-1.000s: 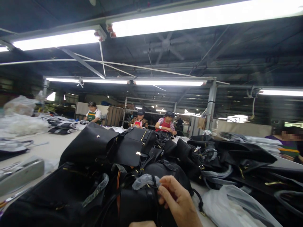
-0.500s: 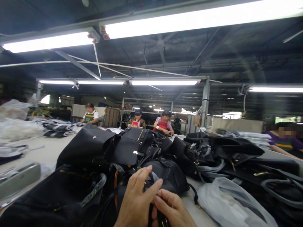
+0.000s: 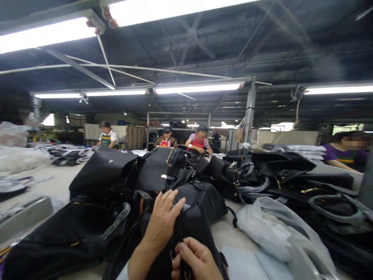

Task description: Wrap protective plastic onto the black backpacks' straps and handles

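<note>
A black leather bag [image 3: 201, 229] lies right in front of me on a long table [image 3: 67, 179]. My left hand [image 3: 161, 223] rests on top of it, fingers wrapped over its upper edge near a bit of grey wrapping. My right hand [image 3: 194, 262] is closed on the bag's strap and a gold-coloured fitting at the bottom of the view. Around them sits a heap of black bags [image 3: 131, 173] with gold-coloured hardware.
More black bags [image 3: 291, 175] and clear plastic wrapping [image 3: 271, 229] lie on the right. White plastic bundles [image 3: 20, 157] sit at the far left. Three people [image 3: 199, 140] work at the table's far end; another person [image 3: 346, 153] sits at the right.
My left hand came into view and settled on the bag's top edge. My right hand dropped lower onto the strap. The view tilted down a little.
</note>
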Demonstrator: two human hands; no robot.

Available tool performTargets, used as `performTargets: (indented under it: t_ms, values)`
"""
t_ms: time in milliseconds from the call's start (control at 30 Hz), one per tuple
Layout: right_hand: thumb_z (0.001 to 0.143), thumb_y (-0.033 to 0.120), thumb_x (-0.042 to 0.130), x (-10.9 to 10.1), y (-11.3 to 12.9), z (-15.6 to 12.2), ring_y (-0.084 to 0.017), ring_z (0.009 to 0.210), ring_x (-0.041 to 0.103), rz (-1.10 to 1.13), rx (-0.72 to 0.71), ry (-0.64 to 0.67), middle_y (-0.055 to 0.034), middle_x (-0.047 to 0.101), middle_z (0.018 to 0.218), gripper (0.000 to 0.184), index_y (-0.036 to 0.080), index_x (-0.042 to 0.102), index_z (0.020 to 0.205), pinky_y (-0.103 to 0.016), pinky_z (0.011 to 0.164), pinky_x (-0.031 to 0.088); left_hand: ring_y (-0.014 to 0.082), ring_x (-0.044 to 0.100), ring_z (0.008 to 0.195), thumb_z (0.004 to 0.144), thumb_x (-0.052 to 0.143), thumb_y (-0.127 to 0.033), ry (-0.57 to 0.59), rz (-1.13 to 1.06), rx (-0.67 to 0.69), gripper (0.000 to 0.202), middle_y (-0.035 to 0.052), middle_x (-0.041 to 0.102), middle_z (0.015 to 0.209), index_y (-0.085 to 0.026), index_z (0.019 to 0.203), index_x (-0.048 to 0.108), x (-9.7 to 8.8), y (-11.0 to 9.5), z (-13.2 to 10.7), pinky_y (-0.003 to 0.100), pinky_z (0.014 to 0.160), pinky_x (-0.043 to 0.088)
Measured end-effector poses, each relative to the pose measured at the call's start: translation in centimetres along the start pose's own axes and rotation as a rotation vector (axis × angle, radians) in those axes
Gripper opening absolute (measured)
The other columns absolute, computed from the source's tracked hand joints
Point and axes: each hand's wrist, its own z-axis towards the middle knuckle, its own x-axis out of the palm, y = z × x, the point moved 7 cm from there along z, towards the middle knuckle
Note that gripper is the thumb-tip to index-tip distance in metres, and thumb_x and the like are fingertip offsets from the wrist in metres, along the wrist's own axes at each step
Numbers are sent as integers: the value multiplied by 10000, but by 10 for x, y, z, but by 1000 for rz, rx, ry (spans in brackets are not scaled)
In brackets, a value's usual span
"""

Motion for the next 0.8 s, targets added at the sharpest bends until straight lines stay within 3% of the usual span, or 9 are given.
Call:
performTargets:
  t_ms: [67, 133, 200, 333, 500, 633, 733, 767, 800]
  values:
    - [583, 694, 786, 5, 9, 1, -134, 505, 604, 45, 16, -57, -2, 656, 600, 591, 166, 585, 756, -238, 483, 443, 285, 528, 1241, 883, 386, -3, -69, 14, -15, 487, 159, 568, 1328, -197, 1297, 557, -21, -2, 0, 542, 1031, 464]
    - [527, 685, 808, 8, 19, 0, -126, 478, 585, 82, 35, -103, 4, 649, 579, 608, 166, 578, 746, -235, 468, 438, 233, 590, 1129, 881, 397, -3, -215, -63, -53, 400, 137, 619, 1186, -172, 1194, 583, -47, -9, -7, 402, 973, 514]
    - [506, 659, 816, 9, 27, -3, -112, 456, 550, 74, 25, -145, 17, 622, 551, 589, 161, 585, 720, -234, 468, 433, 170, 645, 959, 890, 422, -37, -237, -236, -139, 276, 82, 647, 1015, -185, 1056, 585, -58, -14, -19, 258, 860, 542]
    - [552, 635, 796, 10, 32, -10, -78, 445, 477, -17, -32, -174, 43, 537, 501, 533, 157, 569, 608, -206, 468, 389, 165, 688, 764, 899, 515, -266, 2, -448, -425, 154, 43, 687, 896, -207, 1013, 599, -34, -13, -40, 198, 671, 558]
    - [541, 686, 769, 19, 11, -9, -77, 345, 421, 88, 4, -96, 67, 501, 436, 552, 182, 570, 647, -228, 431, 416, 197, 680, 701, 798, 567, -493, 212, -590, -658, 296, 25, 686, 791, -233, 706, 672, -1, -1, -37, 238, 638, 536]
    - [577, 661, 778, 10, 12, -17, -60, 385, 443, 13, 21, -88, 33, 550, 490, 538, 151, 615, 627, -185, 430, 382, 173, 578, 471, 717, 631, -596, 405, -797, -922, 371, -18, 592, 528, -234, 636, 624, 17, 7, -49, 232, 452, 468]
    - [734, 665, 667, -22, 17, -37, -110, 478, 591, -14, 68, 32, -40, 660, 603, 545, 120, 678, 718, -205, 484, 453, 174, 582, 459, 679, 687, -656, 462, -1112, -1103, 440, -26, 586, 507, -224, 646, 606, 29, 5, -66, 237, 446, 496]
    - [765, 693, 610, -44, 20, -44, -138, 482, 619, 6, 38, 1, -49, 672, 600, 570, 127, 673, 741, -236, 487, 484, 177, 599, 479, 671, 706, -657, 449, -1207, -1140, 453, -20, 606, 534, -216, 642, 607, 32, 6, -70, 244, 465, 514]
    - [760, 754, 553, -75, 25, -51, -158, 463, 624, 3, -42, -119, -38, 668, 571, 616, 148, 658, 738, -263, 473, 499, 179, 612, 494, 665, 724, -653, 436, -1284, -1173, 456, -14, 624, 559, -209, 653, 621, 35, 6, -74, 251, 481, 528]
